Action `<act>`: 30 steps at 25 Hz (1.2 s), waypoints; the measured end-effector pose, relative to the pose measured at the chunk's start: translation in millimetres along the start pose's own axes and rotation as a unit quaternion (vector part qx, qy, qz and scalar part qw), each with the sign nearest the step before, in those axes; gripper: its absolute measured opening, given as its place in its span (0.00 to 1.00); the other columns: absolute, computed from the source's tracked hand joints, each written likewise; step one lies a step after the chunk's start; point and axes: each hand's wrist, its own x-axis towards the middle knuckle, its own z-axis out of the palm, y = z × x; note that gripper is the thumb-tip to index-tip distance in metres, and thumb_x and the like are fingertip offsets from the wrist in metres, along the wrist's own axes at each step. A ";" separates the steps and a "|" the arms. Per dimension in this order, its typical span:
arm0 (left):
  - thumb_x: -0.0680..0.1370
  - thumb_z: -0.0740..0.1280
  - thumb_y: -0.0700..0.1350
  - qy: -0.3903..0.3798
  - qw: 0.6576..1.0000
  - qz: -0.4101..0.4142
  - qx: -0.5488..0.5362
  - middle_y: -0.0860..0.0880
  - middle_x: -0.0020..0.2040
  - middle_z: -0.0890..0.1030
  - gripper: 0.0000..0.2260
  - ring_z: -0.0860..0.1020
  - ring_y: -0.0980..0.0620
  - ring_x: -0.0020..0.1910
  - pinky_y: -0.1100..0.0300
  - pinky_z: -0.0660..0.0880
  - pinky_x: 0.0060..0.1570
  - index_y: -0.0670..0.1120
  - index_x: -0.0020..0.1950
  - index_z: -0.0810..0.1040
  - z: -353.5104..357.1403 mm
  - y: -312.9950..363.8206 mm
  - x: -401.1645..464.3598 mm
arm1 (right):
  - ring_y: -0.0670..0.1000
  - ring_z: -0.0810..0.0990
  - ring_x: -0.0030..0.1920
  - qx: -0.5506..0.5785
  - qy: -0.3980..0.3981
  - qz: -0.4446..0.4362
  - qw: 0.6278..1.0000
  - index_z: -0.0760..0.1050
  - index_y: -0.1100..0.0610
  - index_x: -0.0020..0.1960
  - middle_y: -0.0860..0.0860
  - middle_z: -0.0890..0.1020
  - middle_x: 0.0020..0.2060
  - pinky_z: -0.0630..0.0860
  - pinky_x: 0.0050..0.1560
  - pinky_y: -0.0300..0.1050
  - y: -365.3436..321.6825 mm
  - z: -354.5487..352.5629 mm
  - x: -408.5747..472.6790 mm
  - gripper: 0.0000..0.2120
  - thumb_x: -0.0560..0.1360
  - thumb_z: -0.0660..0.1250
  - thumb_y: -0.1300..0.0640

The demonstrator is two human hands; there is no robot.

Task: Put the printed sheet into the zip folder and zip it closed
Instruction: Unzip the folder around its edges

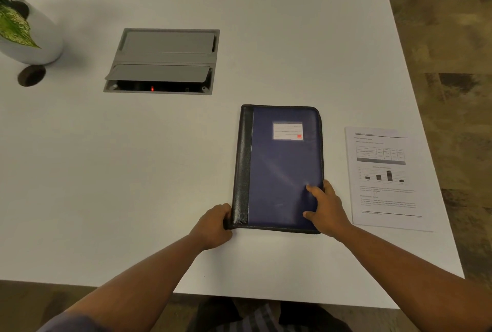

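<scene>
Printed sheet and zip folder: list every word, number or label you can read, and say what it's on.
None can be read.
Printed sheet: headings, table, bar chart and paragraphs, all too small and blurred.
Zip folder: white label card, ruled lines unfilled; its small red logo is illegible.

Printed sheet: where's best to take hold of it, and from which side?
Pinch the printed sheet's near right corner with the right hand, coming from the table's right edge. It lies flat, apart from the zip folder, so a free corner probably lifts easiest.
</scene>
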 end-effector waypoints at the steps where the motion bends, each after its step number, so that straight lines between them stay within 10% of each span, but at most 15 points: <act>1: 0.65 0.68 0.40 -0.001 1.000 -0.003 0.015 0.53 0.42 0.75 0.09 0.75 0.48 0.42 0.57 0.72 0.41 0.49 0.40 0.70 -1.7 -0.2 0.1 | 0.60 0.65 0.75 -0.003 0.000 0.001 1.000 0.62 0.50 0.76 0.52 0.59 0.78 0.72 0.68 0.55 -0.4 0.8 0.1 0.38 0.71 0.77 0.57; 7: 0.70 0.70 0.46 -0.029 0.991 -0.014 0.129 0.53 0.49 0.80 0.07 0.79 0.48 0.49 0.58 0.75 0.46 0.51 0.47 0.80 -14.4 5.6 1.1 | 0.61 0.65 0.74 -0.022 -0.006 0.009 1.000 0.63 0.49 0.75 0.53 0.58 0.78 0.73 0.67 0.55 -0.7 0.0 1.3 0.37 0.71 0.77 0.55; 13: 0.59 0.79 0.66 -0.141 0.959 -0.003 0.246 0.59 0.47 0.75 0.31 0.76 0.54 0.47 0.58 0.71 0.44 0.52 0.55 0.78 -60.4 33.5 27.1 | 0.60 0.64 0.75 -0.089 0.048 -0.023 0.995 0.70 0.49 0.69 0.52 0.59 0.79 0.70 0.69 0.55 -29.4 -21.8 26.2 0.27 0.73 0.74 0.46; 23: 0.74 0.74 0.54 0.082 0.989 0.078 0.095 0.50 0.62 0.74 0.18 0.74 0.49 0.57 0.54 0.75 0.56 0.50 0.61 0.74 -137.3 95.4 151.8 | 0.59 0.69 0.71 -0.058 0.017 -0.145 0.988 0.69 0.59 0.73 0.56 0.72 0.71 0.67 0.71 0.54 -122.9 -78.9 150.2 0.27 0.77 0.69 0.52; 30: 0.80 0.67 0.49 0.110 0.991 0.063 0.045 0.45 0.72 0.71 0.23 0.71 0.43 0.69 0.47 0.70 0.69 0.45 0.74 0.70 -171.0 113.3 239.4 | 0.59 0.78 0.42 -0.089 0.040 -0.143 0.985 0.76 0.57 0.41 0.52 0.80 0.38 0.78 0.42 0.54 -173.9 -83.6 229.3 0.11 0.78 0.62 0.53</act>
